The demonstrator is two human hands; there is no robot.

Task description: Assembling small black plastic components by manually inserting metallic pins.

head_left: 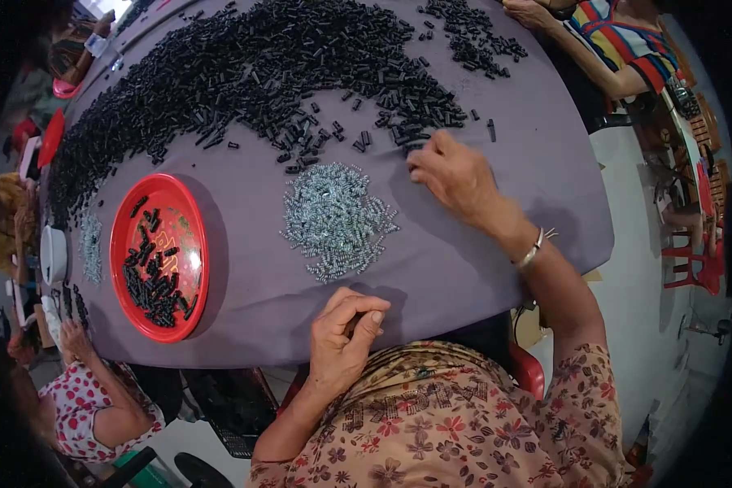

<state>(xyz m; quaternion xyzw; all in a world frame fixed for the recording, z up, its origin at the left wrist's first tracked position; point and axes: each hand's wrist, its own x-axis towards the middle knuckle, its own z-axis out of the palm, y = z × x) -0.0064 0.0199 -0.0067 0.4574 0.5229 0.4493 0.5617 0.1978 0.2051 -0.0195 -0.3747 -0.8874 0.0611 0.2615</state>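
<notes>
My right hand (457, 177) is over the cloth at the near edge of a big heap of small black tubular pieces (260, 61). Its fingers are curled down in a pinch, and the fingertips hide whatever they may hold. My left hand (346, 332) hovers by the table's near edge, thumb pressed toward the curled index finger. Nothing I can name shows in its grip. Between the two hands and slightly left lies a mound of small silvery coil springs (333, 215). Several black pieces lie loose just beyond the springs.
A round red tray (201, 281) holding black pieces stands on the left of the grey tablecloth (256, 297). Beyond it are more springs (92, 244) and a white bowl (54, 254). Other people sit around the table at left, far left and far right.
</notes>
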